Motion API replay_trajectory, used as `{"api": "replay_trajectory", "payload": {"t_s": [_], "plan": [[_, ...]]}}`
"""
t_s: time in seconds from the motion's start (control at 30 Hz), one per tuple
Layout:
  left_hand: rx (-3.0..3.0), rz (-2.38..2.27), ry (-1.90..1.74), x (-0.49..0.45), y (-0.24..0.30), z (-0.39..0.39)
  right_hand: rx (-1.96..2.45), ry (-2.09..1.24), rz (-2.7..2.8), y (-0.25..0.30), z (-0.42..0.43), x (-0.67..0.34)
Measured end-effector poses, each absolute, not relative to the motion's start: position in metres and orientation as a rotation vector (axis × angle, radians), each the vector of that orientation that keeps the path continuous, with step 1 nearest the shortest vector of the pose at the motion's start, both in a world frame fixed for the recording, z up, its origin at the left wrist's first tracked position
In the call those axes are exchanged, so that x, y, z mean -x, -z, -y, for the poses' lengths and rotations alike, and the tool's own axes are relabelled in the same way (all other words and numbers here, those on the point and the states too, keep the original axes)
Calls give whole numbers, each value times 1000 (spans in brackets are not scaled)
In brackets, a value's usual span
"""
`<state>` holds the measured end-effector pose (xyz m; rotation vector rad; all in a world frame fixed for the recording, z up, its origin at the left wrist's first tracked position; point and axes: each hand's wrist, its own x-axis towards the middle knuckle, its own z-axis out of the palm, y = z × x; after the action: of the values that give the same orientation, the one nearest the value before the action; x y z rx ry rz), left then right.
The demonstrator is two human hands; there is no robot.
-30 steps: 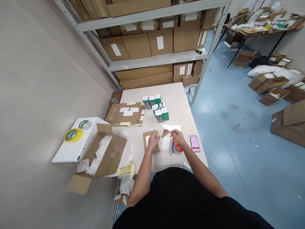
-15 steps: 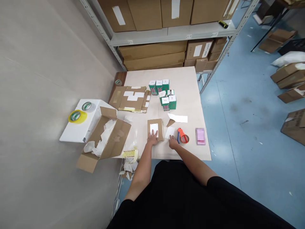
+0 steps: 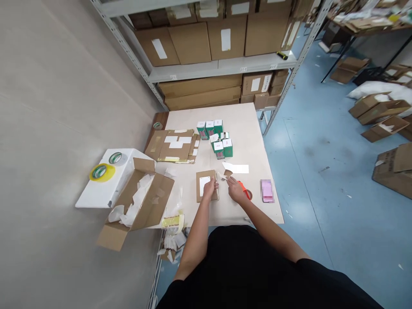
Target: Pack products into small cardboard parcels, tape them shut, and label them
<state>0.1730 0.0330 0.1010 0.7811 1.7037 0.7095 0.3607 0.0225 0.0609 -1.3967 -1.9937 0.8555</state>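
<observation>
A small flat cardboard box (image 3: 199, 191) with a white label (image 3: 203, 185) lies near the table's front edge. My left hand (image 3: 210, 189) is over its right side, fingers curled together; what they grip, if anything, is hidden. My right hand (image 3: 235, 189) is just right of the box, fingers closed on a thin white paper slip (image 3: 221, 176) that reaches toward my left hand. Right of that hand lies an orange tape dispenser (image 3: 245, 190), partly covered by it. Behind are a brown scrap (image 3: 228, 172) and a white paper strip (image 3: 240, 169).
Several green boxes (image 3: 219, 148) stand mid-table, beside flattened cardboard (image 3: 175, 150). An open carton (image 3: 154, 199) with white paper stands left, near tape rolls (image 3: 99, 171) on a white block. A blurred pink item (image 3: 267, 191) lies right. Shelving (image 3: 199, 73) with cartons borders the back.
My left hand has moved from the label to the box's right edge. My right hand has lifted the white slip off the table. The camera view has tilted up slightly.
</observation>
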Motion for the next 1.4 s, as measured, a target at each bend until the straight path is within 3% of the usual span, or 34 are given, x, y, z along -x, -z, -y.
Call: {"api": "replay_trajectory", "payload": {"t_s": [0.13, 0.27, 0.53, 1.4], "plan": [[-632, -1377, -953, -199, -153, -62, 1200, -587, 2149, -116, -33, -378], [-797, -1222, -1196, -214, -209, -76, 1185, -465, 1837, -171, -30, -396], [-954, -1129, -1373, -229, -266, -75, 1182, -1183, 1069, -241, -36, -405], [-1002, -1100, -1372, -235, -271, -65, 1170, -1274, 912, -261, -29, -404]]}}
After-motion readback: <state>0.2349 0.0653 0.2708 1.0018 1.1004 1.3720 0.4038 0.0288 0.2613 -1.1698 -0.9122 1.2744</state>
